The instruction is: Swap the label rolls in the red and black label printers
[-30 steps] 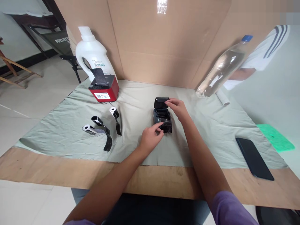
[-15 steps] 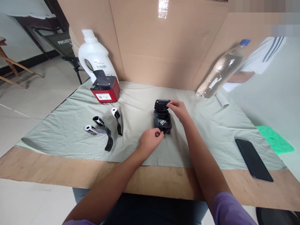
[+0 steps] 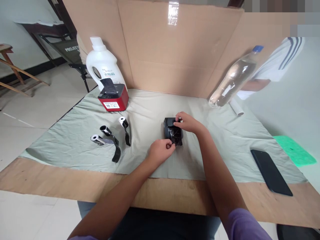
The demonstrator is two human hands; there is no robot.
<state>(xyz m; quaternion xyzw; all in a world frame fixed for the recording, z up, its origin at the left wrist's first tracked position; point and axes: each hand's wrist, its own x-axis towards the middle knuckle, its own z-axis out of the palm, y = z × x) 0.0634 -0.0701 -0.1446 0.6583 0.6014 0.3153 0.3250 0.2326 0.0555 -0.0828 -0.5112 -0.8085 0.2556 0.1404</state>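
On the cloth in front of me sits a small black printer (image 3: 166, 131) with a hinged lid (image 3: 170, 122) at its far end. A shiny black paper strip (image 3: 176, 135) lies over its open compartment and reaches the near edge. My left hand (image 3: 161, 151) pinches at that near edge, with the strip's end at its fingertips. Fingers of my right hand (image 3: 188, 122) are closed on the lid's right side, the lid folded low over the printer. Left of the printer stand several paper rolls (image 3: 122, 120) with loose black tails.
A red-and-black printer (image 3: 120, 101) stands before a white detergent bottle (image 3: 105, 63). A clear bottle (image 3: 233, 78) leans at the back right beside a white tube (image 3: 236, 108). A phone (image 3: 271, 171) lies right. Cardboard (image 3: 175, 60) walls the back; another person's arm (image 3: 256, 85) is behind.
My right hand has swung the printer's lid down toward me from its raised position. My left hand stays pinched at the near edge. The view has tilted slightly.
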